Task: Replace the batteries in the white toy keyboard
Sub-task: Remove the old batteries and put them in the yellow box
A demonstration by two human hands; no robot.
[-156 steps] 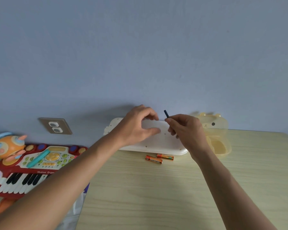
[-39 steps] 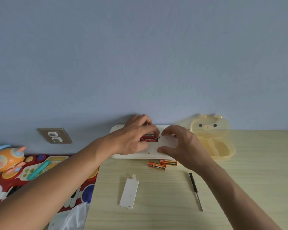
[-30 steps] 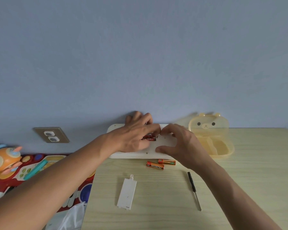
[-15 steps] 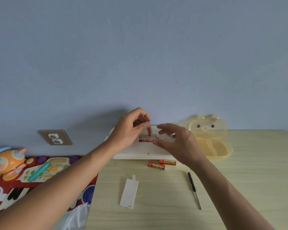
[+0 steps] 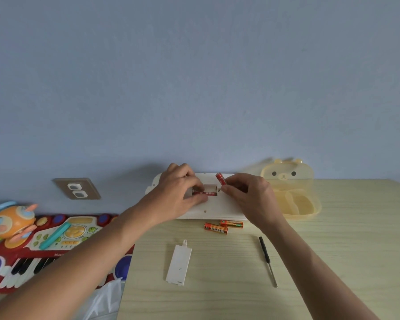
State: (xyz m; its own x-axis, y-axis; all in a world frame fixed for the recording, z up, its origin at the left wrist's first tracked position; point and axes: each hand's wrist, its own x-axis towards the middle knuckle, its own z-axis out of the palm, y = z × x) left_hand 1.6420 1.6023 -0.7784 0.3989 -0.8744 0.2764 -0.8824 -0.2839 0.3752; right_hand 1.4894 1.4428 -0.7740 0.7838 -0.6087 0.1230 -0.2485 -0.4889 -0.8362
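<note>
Batteries are coming out: the right hand (image 5: 247, 195) is now pinching a red battery (image 5: 220, 179) lifted clear of the upturned white keyboard (image 5: 217, 207) by the wall, while the left hand (image 5: 180, 192) is gripping another battery (image 5: 204, 193) lying in the compartment; fresh batteries (image 5: 224, 226) are waiting nearby.
</note>
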